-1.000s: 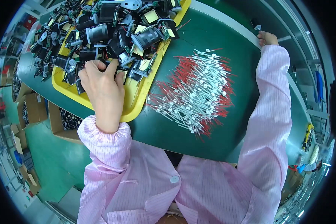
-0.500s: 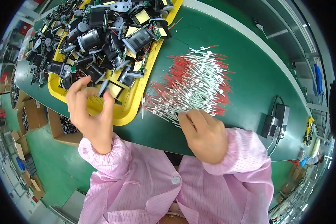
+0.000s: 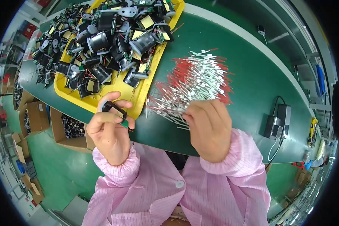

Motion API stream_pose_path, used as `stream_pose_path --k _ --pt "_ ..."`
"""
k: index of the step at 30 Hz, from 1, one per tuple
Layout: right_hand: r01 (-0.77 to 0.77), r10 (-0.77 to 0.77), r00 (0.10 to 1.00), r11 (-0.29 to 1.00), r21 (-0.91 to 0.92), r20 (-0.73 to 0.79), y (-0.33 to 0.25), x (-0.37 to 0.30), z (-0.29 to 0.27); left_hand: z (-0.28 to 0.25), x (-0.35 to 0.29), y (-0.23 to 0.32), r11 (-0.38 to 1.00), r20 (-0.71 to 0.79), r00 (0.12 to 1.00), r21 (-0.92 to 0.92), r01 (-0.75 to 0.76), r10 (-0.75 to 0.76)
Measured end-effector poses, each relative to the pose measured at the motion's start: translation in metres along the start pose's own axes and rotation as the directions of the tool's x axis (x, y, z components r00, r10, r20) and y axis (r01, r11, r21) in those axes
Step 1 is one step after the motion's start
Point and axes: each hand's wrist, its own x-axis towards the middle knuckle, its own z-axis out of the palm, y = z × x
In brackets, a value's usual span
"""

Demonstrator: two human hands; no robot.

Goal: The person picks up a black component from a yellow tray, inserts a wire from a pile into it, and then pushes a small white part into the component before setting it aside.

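Note:
My left hand (image 3: 111,141) is closed around a small black electronic part (image 3: 117,110) with a cream pad and a green circuit board; a red wire end sticks out by the fingers. It is just off the near corner of the yellow tray (image 3: 141,98). On the green table lies a heap of short red and white wire leads (image 3: 194,77) with small white connectors. At the heap's near edge, my right hand (image 3: 210,130) has its fingertips pinched on a wire lead, mostly hidden by the fingers.
Many similar black parts (image 3: 98,41) fill the yellow tray, and more lie piled left of it. A black power adapter (image 3: 278,122) with a cable stands at the right of the green table (image 3: 248,90). Open cardboard boxes (image 3: 69,128) are below the table's left edge.
My left hand has taken a black part from the tray and drawn it nearer and to the right. My right hand's fingers have pinched together at the heap's near edge.

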Motion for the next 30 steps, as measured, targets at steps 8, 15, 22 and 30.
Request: stream_pose_path --k 8,15,22,30 --pt "0.259 -0.281 0.954 0.947 -0.191 -0.099 -0.001 0.003 -0.048 0.03 0.013 0.018 0.918 0.422 0.815 0.199 0.343 -0.396" --pt "0.314 -0.321 0.947 0.938 -0.149 -0.026 0.012 0.001 -0.064 0.049 0.005 0.014 0.933 0.525 0.781 0.298 0.203 -0.338" --pt "-0.497 0.345 0.851 0.287 0.819 0.396 -0.006 -0.019 -0.049 0.06 -0.011 0.012 0.894 0.515 0.828 0.447 -0.038 -0.222" --pt "-0.52 0.435 0.824 0.327 0.789 0.362 -0.014 -0.015 -0.048 0.056 -0.013 0.01 0.873 0.519 0.84 0.471 -0.127 -0.158"
